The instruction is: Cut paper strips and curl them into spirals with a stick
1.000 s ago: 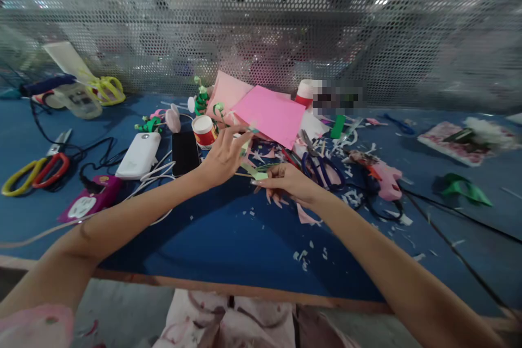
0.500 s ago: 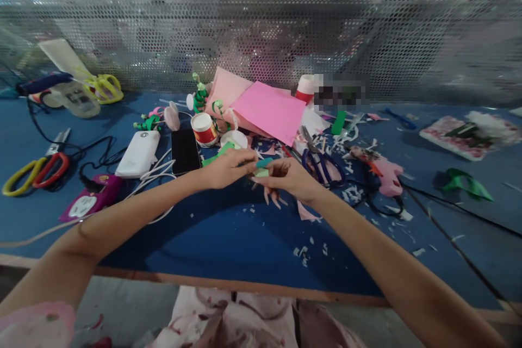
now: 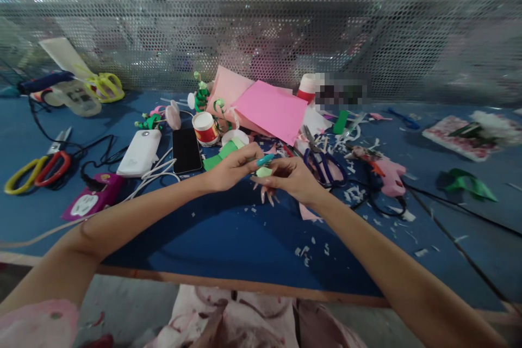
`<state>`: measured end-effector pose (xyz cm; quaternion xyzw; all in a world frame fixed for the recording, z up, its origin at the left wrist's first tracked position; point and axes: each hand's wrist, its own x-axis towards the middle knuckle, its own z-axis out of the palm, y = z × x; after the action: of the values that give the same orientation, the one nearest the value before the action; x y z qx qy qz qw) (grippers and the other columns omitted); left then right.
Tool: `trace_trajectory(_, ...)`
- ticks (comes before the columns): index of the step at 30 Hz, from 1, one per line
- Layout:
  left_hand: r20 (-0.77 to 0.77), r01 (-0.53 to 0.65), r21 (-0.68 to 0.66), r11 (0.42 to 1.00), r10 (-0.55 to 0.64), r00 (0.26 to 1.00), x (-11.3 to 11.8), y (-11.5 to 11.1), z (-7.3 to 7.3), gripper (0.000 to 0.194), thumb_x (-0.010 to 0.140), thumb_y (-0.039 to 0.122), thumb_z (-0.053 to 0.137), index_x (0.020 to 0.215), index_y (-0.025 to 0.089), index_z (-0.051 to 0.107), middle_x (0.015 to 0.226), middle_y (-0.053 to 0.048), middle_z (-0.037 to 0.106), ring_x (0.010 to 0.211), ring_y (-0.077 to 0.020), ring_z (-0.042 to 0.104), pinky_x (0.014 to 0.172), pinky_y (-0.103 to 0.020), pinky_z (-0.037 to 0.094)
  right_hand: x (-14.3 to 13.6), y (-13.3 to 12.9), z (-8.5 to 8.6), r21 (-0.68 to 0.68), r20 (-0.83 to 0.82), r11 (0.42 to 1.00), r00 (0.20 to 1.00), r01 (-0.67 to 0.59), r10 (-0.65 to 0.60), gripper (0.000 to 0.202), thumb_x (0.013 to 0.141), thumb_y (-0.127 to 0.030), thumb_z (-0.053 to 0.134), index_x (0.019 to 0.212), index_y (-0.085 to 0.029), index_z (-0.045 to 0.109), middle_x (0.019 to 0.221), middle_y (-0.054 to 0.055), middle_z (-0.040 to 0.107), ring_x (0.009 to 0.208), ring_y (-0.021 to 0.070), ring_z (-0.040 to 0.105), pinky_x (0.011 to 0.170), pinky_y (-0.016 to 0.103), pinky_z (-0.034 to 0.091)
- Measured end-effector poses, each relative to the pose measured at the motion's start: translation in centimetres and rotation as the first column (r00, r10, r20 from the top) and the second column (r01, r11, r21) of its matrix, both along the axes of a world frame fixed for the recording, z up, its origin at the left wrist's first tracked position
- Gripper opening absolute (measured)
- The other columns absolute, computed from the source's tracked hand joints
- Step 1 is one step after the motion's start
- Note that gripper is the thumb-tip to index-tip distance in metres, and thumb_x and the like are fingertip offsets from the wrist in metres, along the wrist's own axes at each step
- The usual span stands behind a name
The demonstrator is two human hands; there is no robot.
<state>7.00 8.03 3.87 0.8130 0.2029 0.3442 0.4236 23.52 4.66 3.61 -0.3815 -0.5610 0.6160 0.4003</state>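
Note:
In the middle of the table, my left hand (image 3: pixel 233 167) and my right hand (image 3: pixel 297 178) meet with fingertips close together. Pinched between them is a small pale green piece of paper-like material (image 3: pixel 264 172). A slim teal thing (image 3: pixel 265 160) shows at my left fingertips; whether it is a nail or a scrap, I cannot tell. My right hand's lower fingers hang loosely below. Just behind my left hand lie green pieces (image 3: pixel 222 156). Dark blue-handled scissors (image 3: pixel 324 166) rest beyond my right hand.
Pink sheets (image 3: pixel 273 111) lean at the back near a red-and-white tub (image 3: pixel 205 129). On the left are a phone (image 3: pixel 186 151), a white power bank (image 3: pixel 140 153), a purple power strip (image 3: pixel 93 196) and red-yellow scissors (image 3: pixel 51 168). A pink glue gun (image 3: pixel 390 175) lies right among paper scraps.
Both hands stay together in nearly the same place. My fingers have shifted slightly, and more of the pale green piece and the teal thing shows. The view has moved a little.

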Motion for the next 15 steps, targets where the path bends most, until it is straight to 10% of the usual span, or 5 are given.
trace_trajectory(15,-0.019,-0.045,0.187,0.981,0.05,0.999,0.46,-0.65,-0.73,0.034,0.083,0.051,0.035,0.074,0.018,0.041,0.085,-0.005,0.039,0.086,-0.0173,0.037,0.081,-0.035,0.035,-0.97,0.05,-0.62,0.043,-0.009,0.984,0.985,0.175,-0.175,0.032,0.035,-0.035,0.081,0.043,-0.018,0.055,0.042,-0.003,0.056,0.038,0.0117,0.052,0.04,0.025,0.046)
